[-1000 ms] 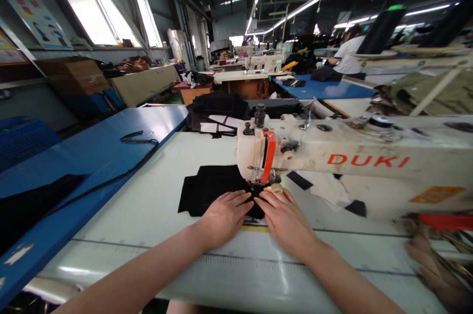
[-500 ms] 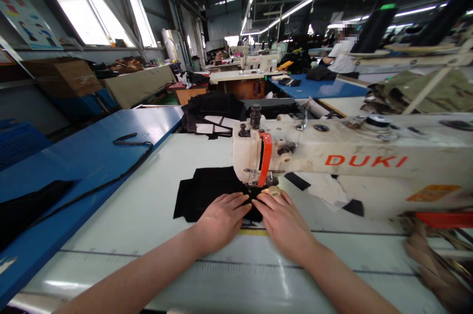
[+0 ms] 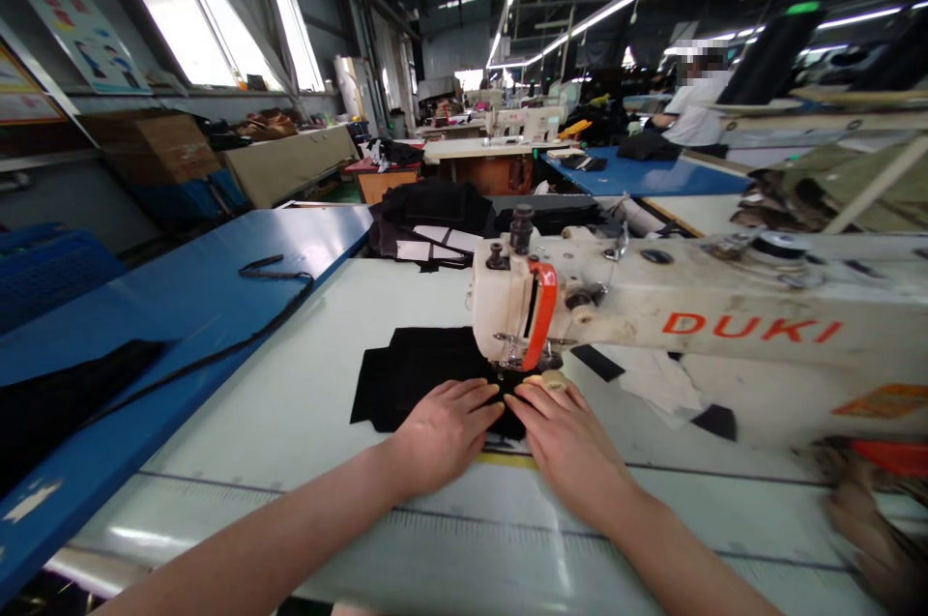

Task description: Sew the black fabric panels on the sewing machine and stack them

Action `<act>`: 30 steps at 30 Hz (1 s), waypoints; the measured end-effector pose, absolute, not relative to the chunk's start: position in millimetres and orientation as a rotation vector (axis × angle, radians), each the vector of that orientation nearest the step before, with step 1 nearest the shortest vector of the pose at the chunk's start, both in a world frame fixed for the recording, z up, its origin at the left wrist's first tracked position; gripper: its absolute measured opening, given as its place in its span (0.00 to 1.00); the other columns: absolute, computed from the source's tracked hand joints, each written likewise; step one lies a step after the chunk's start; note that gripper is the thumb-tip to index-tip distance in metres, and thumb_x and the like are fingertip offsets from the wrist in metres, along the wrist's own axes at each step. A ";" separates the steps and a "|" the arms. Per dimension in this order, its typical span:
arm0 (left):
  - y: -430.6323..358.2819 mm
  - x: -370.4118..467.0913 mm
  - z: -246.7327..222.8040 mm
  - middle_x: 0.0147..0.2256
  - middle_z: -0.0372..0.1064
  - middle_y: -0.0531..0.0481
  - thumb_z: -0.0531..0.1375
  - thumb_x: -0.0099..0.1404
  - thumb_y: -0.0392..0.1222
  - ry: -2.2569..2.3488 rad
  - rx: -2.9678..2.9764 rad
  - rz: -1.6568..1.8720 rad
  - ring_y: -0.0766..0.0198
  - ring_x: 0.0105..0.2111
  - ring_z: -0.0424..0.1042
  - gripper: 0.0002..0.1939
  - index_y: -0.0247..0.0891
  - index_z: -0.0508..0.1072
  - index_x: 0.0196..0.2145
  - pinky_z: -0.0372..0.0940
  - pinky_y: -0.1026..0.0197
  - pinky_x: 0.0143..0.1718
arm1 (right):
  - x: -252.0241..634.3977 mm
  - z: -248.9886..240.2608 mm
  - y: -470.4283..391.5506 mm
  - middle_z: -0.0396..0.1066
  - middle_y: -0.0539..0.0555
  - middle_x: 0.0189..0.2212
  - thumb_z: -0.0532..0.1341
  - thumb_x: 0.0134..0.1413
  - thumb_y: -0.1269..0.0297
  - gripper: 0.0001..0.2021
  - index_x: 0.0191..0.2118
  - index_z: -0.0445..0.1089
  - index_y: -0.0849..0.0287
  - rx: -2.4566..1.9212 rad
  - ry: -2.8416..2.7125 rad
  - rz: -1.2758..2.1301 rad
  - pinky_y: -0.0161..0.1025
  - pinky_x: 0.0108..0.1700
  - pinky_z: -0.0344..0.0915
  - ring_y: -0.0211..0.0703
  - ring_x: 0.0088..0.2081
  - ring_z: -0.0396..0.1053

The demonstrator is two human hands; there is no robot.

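Observation:
A black fabric piece (image 3: 413,369) lies flat on the pale sewing table (image 3: 348,307), its right part under the needle area of the white sewing machine (image 3: 609,292). My left hand (image 3: 446,432) rests on the fabric just left of and in front of the needle, fingers stretched out flat. On the right side of the needle, my right hand (image 3: 562,432) presses the fabric with its fingers extended. The fingertips of both hands nearly meet. Under the machine head, the needle tip and stitch line are too small to make out.
Small black and white scraps (image 3: 659,384) lie under the machine arm. A blue table (image 3: 217,307) at the left bears a black strip and dark cloth. Dark fabric (image 3: 427,210) is piled behind. A person (image 3: 696,108) in white sits farther back.
The whole view has shifted slightly, so the machine and table appear farther right. Both hands remain on the black fabric beside the needle, with little visible movement.

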State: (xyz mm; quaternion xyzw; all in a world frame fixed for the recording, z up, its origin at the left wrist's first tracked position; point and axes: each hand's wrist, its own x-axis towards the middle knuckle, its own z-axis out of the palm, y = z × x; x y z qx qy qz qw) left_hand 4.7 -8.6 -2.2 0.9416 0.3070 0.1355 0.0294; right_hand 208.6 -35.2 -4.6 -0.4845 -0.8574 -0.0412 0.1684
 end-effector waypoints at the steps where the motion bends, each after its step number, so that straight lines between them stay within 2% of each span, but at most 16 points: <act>1: -8.6 4.8 -2.1 0.55 0.62 0.46 0.51 0.66 0.35 0.946 2.902 0.424 0.55 0.56 0.60 0.18 0.39 0.65 0.53 0.58 0.50 0.55 | 208.6 -4.9 -35.2 0.68 0.53 0.46 0.56 0.54 0.74 0.16 0.49 0.67 0.57 -1.377 -2.436 -0.123 0.47 0.58 0.46 0.45 0.49 0.61; 30: -3.0 5.9 -4.1 0.55 0.62 0.45 0.52 0.64 0.36 0.952 2.877 0.450 0.55 0.57 0.59 0.19 0.37 0.64 0.53 0.57 0.50 0.56 | 208.2 -1.8 -33.0 0.67 0.55 0.48 0.53 0.56 0.74 0.18 0.52 0.66 0.58 -1.449 -2.485 -0.152 0.50 0.56 0.49 0.47 0.48 0.61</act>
